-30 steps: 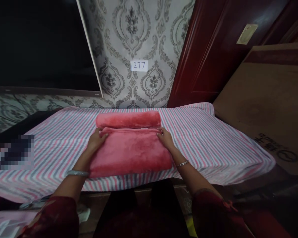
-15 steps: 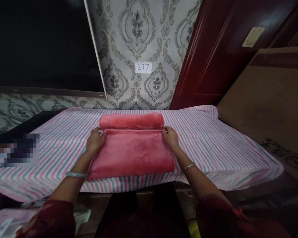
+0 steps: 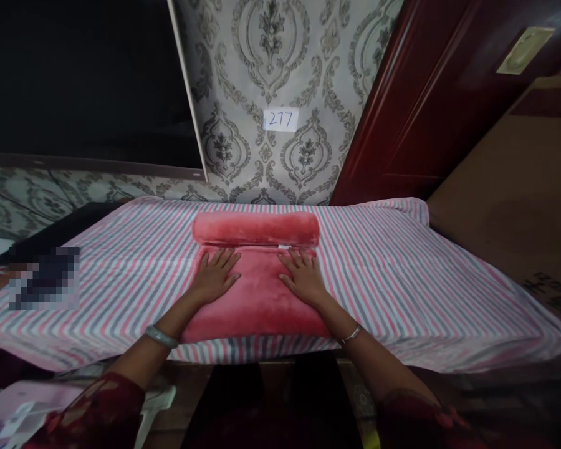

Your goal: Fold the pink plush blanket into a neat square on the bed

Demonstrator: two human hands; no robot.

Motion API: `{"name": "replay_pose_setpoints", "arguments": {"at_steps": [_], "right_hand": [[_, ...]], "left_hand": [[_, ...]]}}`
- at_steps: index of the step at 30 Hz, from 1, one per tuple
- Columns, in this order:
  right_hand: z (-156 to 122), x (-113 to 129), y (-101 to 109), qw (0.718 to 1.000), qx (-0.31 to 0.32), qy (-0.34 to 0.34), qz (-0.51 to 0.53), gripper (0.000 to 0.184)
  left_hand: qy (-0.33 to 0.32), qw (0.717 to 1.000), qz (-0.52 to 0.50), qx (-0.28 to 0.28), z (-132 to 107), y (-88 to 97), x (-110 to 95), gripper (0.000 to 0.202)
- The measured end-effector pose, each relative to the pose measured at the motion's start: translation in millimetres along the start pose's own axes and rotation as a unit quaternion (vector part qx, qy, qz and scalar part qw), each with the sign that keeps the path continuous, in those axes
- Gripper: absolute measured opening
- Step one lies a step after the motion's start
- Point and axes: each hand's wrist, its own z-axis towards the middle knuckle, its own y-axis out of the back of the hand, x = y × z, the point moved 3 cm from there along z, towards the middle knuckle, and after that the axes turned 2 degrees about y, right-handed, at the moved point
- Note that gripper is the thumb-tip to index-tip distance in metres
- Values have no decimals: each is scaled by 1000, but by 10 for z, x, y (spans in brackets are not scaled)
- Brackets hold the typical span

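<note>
A plush coral-red blanket [image 3: 257,305] lies on the striped cloth, its far end rolled into a thick cylinder and its near part flat. My left hand [image 3: 214,276] rests palm down on the left of the flat part, fingers spread toward the roll. On the right of that part, my right hand [image 3: 303,277] also lies flat with its fingers apart. Both sets of fingertips sit just short of the roll. A small white tag [image 3: 284,247] shows near the right fingertips, at the seam below the roll.
A pink, grey and white striped cloth [image 3: 378,274] covers the table. Behind it are a patterned wall with a paper marked 277 [image 3: 281,119] and a dark television screen [image 3: 84,81]. A large cardboard box [image 3: 505,187] stands at the right, by a dark red door [image 3: 416,93].
Both hands have let go of the blanket's edge at the roll. They have moved inward and opened flat on the near part. The camera view has shifted slightly.
</note>
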Motion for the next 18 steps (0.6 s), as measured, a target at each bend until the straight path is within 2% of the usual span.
{"name": "replay_pose_setpoints", "arguments": {"at_steps": [6, 8, 10, 12, 14, 16, 18], "right_hand": [[8, 26, 16, 1000, -8, 1, -8, 58], [8, 28, 1, 1000, -14, 4, -3, 58], [8, 16, -24, 1000, -23, 6, 8, 58], [6, -18, -35, 998, -41, 10, 34, 54], [9, -84, -3, 992, -82, 23, 91, 45], [22, -200, 94, 974, -156, 28, 163, 40], [60, -369, 234, 942, -255, 4, 217, 37]], "left_hand": [[1, 999, -45, -15, 13, 32, 25, 59], [0, 995, -92, -47, 19, 89, 64, 54], [23, 982, -152, -114, 37, 189, 155, 46], [88, 954, -204, -200, 68, 322, 301, 38], [175, 915, -243, -271, 120, 457, 470, 39], [253, 868, -311, -292, 203, 556, 628, 48], [295, 827, -396, -268, 314, 607, 741, 48]]}}
